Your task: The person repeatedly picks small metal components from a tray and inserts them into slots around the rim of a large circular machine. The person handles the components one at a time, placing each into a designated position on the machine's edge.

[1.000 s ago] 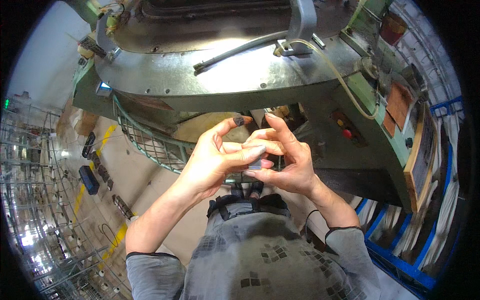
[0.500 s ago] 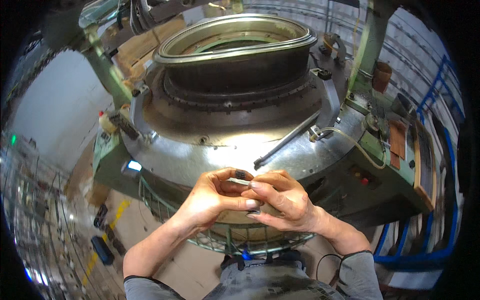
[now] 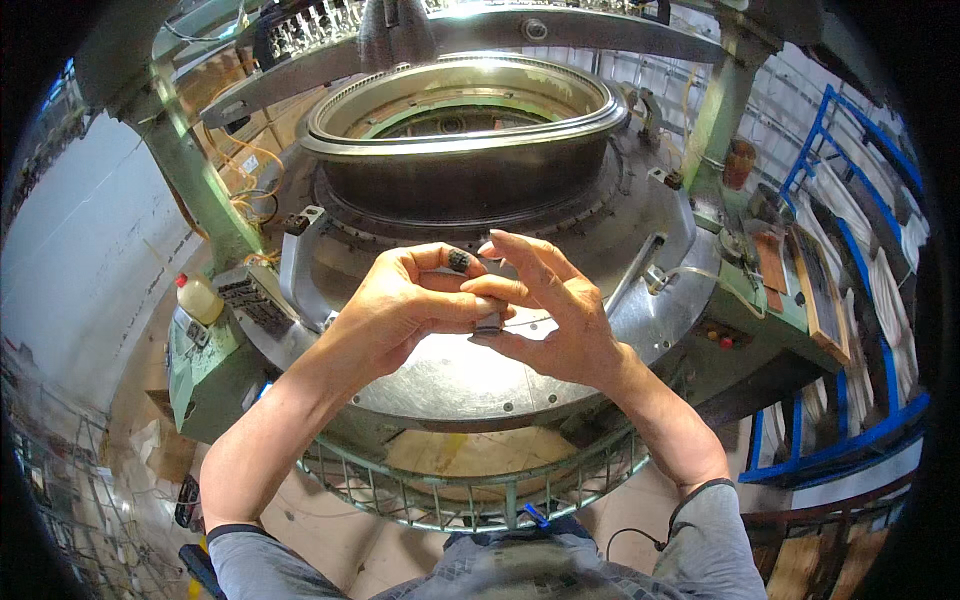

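Both my hands meet over the front of a large round machine, fingertips together. My left hand (image 3: pixel 405 295) is closed in a pinch, its thumb against a small grey metal-looking piece (image 3: pixel 487 323) whose kind I cannot make out. A black covering (image 3: pixel 459 261) sits at the tip of its index finger. My right hand (image 3: pixel 565 310) has its thumb under the same piece, with a bent finger above it and another finger raised free. The fingers hide much of the piece. Beneath the hands lies the machine's shiny metal bed (image 3: pixel 470 380).
A big metal ring (image 3: pixel 460 145) stands on the machine behind my hands. Curved brackets flank it, and a metal bar (image 3: pixel 635 270) lies at the right. A bottle with a red cap (image 3: pixel 200 298) is at the left. A blue rack (image 3: pixel 845 400) with white cloth stands at the right.
My hands have risen and moved farther over the machine bed. The right fingers have spread, one now raised. The view has tilted up, bringing the upper machine beam into sight.
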{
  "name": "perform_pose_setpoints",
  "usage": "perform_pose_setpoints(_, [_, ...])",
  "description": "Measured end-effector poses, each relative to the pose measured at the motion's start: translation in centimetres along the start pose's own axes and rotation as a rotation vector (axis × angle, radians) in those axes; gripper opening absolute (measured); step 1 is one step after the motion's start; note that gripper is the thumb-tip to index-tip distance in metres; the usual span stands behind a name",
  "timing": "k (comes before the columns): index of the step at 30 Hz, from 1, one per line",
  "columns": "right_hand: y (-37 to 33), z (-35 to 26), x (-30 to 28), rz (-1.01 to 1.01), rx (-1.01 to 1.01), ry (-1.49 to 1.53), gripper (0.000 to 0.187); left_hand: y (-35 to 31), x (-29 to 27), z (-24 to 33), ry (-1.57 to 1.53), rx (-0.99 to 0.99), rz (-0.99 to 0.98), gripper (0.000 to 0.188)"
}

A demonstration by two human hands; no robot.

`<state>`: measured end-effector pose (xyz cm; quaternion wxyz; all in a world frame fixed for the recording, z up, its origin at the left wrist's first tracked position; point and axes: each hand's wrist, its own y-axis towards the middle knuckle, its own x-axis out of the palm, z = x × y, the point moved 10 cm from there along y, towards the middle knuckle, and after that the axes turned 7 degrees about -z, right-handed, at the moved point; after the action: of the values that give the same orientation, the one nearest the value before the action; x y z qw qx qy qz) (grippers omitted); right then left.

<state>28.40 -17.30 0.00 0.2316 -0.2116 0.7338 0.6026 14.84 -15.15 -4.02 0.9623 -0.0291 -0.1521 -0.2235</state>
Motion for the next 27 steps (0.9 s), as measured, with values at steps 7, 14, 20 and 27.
perform_pose_setpoints(7, [1.3,1.9,-0.1,0.061,-0.013,0.003,0.100,1.8,-1.6,0.4,0.036,-0.043,-0.038,0.034])
perform_pose_setpoints(14, [3.5,3.7,-0.4,0.046,-0.043,-0.070,0.098,3.9,-2.9,2.0,-0.010,-0.074,-0.121,0.033])
perform_pose_setpoints(20, [5.4,6.7,0.2,0.010,-0.014,0.092,0.088,6.3,-5.3,4.2,0.011,-0.073,-0.081,0.012])
perform_pose_setpoints(27, [7.0,9.1,0.5,-0.038,-0.033,0.040,0.098,8.5,-6.8,5.8,0.069,-0.016,-0.087,0.011])
